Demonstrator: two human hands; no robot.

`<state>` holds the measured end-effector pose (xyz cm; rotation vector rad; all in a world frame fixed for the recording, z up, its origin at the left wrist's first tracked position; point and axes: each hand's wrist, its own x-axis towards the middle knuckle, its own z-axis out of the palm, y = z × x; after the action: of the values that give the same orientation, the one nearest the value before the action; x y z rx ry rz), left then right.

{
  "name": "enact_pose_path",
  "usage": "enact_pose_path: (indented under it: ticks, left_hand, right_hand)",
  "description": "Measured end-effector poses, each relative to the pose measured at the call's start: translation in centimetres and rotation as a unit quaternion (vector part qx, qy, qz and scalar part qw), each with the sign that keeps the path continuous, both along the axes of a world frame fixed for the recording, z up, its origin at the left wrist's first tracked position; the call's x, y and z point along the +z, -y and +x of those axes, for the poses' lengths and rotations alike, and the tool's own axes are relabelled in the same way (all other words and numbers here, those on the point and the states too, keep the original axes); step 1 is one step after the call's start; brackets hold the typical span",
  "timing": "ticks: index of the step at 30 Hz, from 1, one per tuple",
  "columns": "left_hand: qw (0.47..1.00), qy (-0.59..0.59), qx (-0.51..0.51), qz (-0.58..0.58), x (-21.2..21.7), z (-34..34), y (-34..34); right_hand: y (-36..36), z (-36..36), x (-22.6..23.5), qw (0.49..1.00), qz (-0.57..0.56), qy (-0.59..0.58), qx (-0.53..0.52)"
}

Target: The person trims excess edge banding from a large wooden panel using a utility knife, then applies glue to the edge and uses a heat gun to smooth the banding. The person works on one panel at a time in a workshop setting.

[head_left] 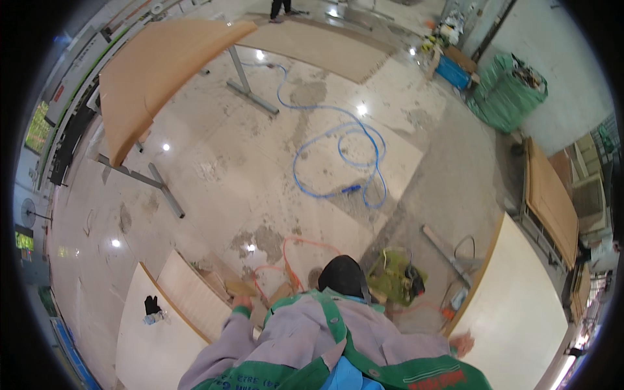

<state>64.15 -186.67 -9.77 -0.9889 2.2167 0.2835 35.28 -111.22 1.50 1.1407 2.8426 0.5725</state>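
My left hand (242, 301) hangs low beside a pale wooden board (188, 283) and a small tan piece (240, 287). Its fingers are too small and dark to make out, so I cannot see whether it grips anything. My right hand (463, 343) is at the near edge of a large cream panel (520, 292), fingers loosely apart, with nothing visible in it. Whether it touches the panel is unclear. Left of my left arm lies a white tabletop (146, 351) with a black glove (152, 305) and a small clear packet (155, 318) on it.
A blue hose (296, 156) loops across the stained floor, and an orange cord (305, 240) runs near my feet. A brown-covered table (162, 65) with grey legs stands at far left. A green sack (510, 94) and blue bin (453, 73) sit at far right. Another person's legs (279, 9) show at the back.
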Motion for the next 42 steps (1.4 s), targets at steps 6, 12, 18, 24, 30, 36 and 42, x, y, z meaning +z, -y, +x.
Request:
enact_pose_path:
  ticks: [6,12,18,24,30,36,42]
  left_hand:
    - [0.991,0.122,0.027,0.041,1.2,-4.7,1.5]
    - [0.926,-0.105,0.355,0.077,0.9,-26.7,10.9]
    - [0.872,-0.443,0.206,0.02,7.5,-57.5,23.7]
    - [0.819,-0.538,0.194,0.044,10.9,-70.8,29.7]
    - [0.912,-0.294,0.278,0.065,0.1,-65.9,35.1]
    - [0.988,0.118,-0.058,0.083,-0.9,-63.8,45.1]
    - [0.87,-0.199,0.452,-0.005,0.9,-81.0,55.7]
  right_hand:
    - [8.8,-6.9,-1.0,0.997,-0.017,-0.054,-0.059]
    - [22.0,-24.1,-2.6,0.995,-0.098,0.012,-0.024]
    - [40.6,-46.2,-6.7,0.911,-0.341,0.133,0.191]
    - [75.0,-65.4,-3.5,0.696,-0.551,0.119,0.445]
    - [93.3,-77.2,1.5,0.57,-0.595,0.148,0.547]
    - [88.0,-87.2,-8.2,0.767,-0.348,0.331,0.427]
    - [82.3,-92.1,-10.6,0.82,-0.312,0.402,0.264]
